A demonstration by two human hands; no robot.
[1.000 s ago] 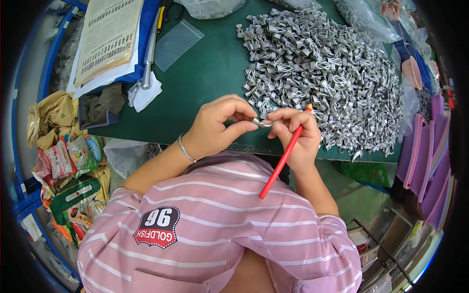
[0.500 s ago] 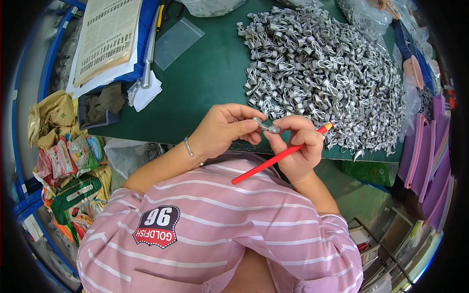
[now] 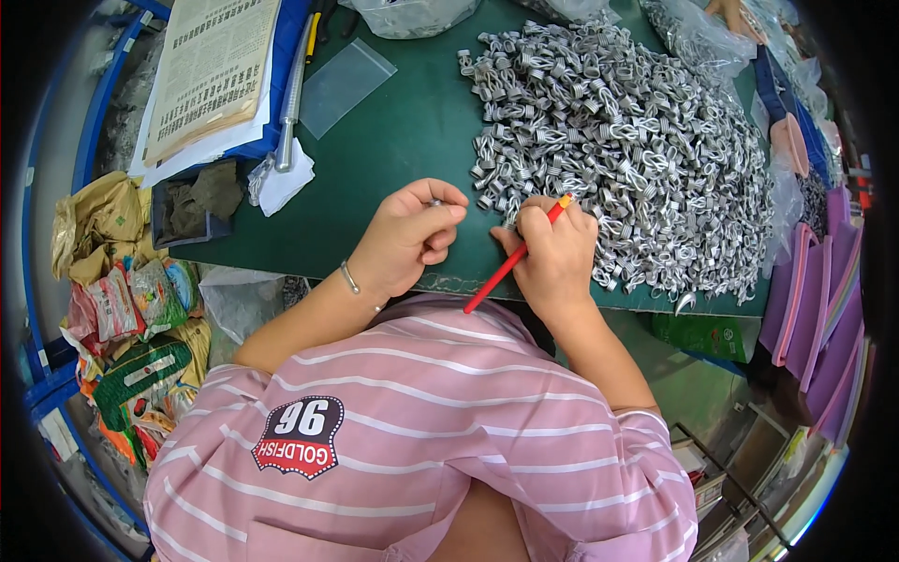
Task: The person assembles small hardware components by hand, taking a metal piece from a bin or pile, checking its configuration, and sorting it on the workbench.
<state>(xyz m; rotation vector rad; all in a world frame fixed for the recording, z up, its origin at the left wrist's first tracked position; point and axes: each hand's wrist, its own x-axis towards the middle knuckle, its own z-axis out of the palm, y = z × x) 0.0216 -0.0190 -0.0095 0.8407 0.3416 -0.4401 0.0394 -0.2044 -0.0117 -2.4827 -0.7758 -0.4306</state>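
Note:
My left hand is closed above the table's near edge. A glint of a small silver metal piece shows between its fingers; the rest of it is hidden. My right hand grips a red pen-like stick with a yellowish tip, which slants across the palm toward my shirt. Its thumb and forefinger reach the near left border of a big heap of small silver looped metal pieces. Whether those fingertips pinch a piece is not clear.
The heap covers much of the green table. At the far left lie printed sheets on a blue tray, a metal rod, a clear zip bag and a small bin with grey cloth. Another person's hand shows at the far right.
My hands have parted. The right one moved up to the heap's border with the red stick; the left drew slightly left, and the silver piece between them is now mostly hidden.

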